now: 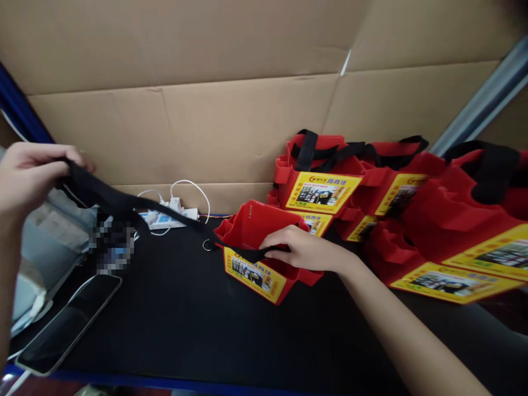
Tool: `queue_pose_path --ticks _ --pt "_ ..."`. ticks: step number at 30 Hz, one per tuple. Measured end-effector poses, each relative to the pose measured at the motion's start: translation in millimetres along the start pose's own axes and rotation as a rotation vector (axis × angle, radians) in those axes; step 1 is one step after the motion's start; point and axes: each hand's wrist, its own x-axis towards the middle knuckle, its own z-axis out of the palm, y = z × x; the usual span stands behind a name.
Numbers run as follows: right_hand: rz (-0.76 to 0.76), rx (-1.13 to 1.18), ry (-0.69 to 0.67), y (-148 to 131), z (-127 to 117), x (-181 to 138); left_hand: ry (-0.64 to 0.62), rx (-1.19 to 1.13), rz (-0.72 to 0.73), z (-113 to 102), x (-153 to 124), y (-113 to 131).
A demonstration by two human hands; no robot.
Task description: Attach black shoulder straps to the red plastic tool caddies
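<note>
A small red fabric pouch (251, 228) with a yellow printed label lies on the black table top (185, 330). My right hand (301, 248) rests on its open top and pinches one end of a black strap (124, 201). The strap stretches up and to the left to my left hand (28, 176), which is closed around its other end. A small metal ring (207, 245) hangs from the strap near the pouch.
A pile of finished red pouches (396, 198) with black straps fills the right side. A phone (68, 324) lies at the front left. A white power strip with cables (173, 212) sits at the back. Cardboard walls (214, 126) stand behind.
</note>
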Motion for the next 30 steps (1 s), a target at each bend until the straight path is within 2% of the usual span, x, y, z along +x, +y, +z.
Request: queue_pose_path --ticks 2,5,10,12,13,15,17,18,20,23,26,30 --pt "0.029 -0.046 -0.015 1 -1 -3 -0.019 -0.17 0.185 26 12 -2" --pt "0.086 -0.108 -0.017 2 1 -4 -0.101 -0.453 0.434 70 29 12" --pt "0.083 -0.077 -0.004 -3 -3 -7 -0.208 -0.679 0.722 140 53 64" --pt "0.067 -0.017 0.075 -7 -12 -8 -0.22 -0.709 0.786 159 62 86" --pt "0.071 0.033 0.166 -9 -18 -8 -0.231 -0.72 0.806 167 66 95" --pt "0.111 0.155 0.412 -10 -28 -3 -0.3 -0.731 0.808 178 69 108" --pt "0.154 0.271 0.564 -9 -36 8 -0.417 -0.714 0.76 186 68 114" --pt "0.159 0.323 0.563 -7 -38 14 -0.477 -0.701 0.726 188 65 116" --pt "0.101 0.442 0.453 -2 -39 29 -0.577 -0.664 0.659 191 59 117" --pt "-0.089 0.689 0.299 2 -39 50 -0.694 -0.577 0.556 193 50 118" --pt "-0.239 0.956 0.247 4 -41 65 -0.826 -0.415 0.429 194 46 118" --pt "-0.222 1.159 0.153 9 -45 72 -0.934 -0.331 0.367 195 44 112"
